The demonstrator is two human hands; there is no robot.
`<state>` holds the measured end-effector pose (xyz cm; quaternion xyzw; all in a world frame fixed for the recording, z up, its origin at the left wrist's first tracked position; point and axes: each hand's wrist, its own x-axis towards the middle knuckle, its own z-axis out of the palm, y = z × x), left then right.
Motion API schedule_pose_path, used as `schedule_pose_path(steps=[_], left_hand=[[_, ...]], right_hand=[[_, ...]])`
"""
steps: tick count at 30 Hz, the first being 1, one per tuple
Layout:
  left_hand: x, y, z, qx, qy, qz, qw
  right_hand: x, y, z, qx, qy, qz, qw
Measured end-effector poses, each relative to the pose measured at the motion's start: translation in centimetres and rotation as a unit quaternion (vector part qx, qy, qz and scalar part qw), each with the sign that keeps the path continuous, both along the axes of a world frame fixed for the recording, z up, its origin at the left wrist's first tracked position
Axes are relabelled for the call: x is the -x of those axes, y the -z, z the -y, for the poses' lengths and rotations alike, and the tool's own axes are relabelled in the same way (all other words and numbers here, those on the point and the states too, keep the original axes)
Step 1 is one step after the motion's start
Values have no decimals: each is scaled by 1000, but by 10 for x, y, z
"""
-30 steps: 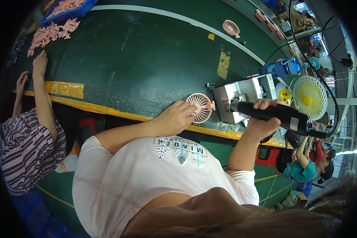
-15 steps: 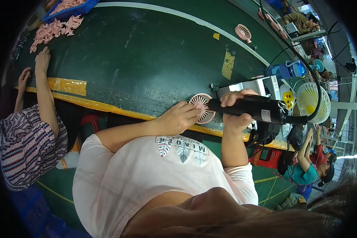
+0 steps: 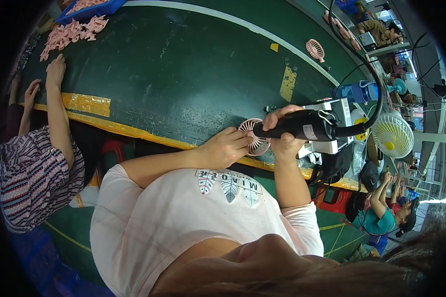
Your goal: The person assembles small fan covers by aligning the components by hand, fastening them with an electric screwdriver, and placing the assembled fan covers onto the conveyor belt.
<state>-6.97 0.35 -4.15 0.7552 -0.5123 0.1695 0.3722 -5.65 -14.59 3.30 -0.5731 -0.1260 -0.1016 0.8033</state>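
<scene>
A round pink fan grille (image 3: 260, 145) with radial slots stands at the near edge of the green table. My left hand (image 3: 226, 148) pinches its left side, fingertips near the hub. In my right hand (image 3: 286, 147) is a black electric screwdriver (image 3: 309, 123), gripped round its body, its cable running off from the rear end. The screwdriver's nose overlaps the grille's centre. Its bit and whatever it touches are hidden.
Another pink grille (image 3: 315, 50) lies at the far right. Pink small parts (image 3: 72, 33) are heaped by a blue bin (image 3: 91, 11) at far left, near a co-worker's hands (image 3: 56, 69). White equipment (image 3: 342, 116) and a white fan (image 3: 393, 133) stand to the right.
The screwdriver has moved left, bringing its nose over the grille's centre. My left hand keeps its hold on the grille.
</scene>
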Motion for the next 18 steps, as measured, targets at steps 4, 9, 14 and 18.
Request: schedule_pose_path(steps=[4, 9, 14, 18], left_hand=[[-2, -2, 1, -6, -5, 6, 1000], [-2, -5, -2, -10, 8, -2, 1000], [-21, -6, -11, -32, 39, 68, 996], [-90, -28, -5, -30, -101, 129, 986]], right_hand=[[0, 2, 2, 2, -19, 0, 1000], [1, -4, 8, -53, -30, 5, 998], [16, -19, 27, -70, 58, 61, 994], [26, -17, 23, -41, 27, 56, 997]])
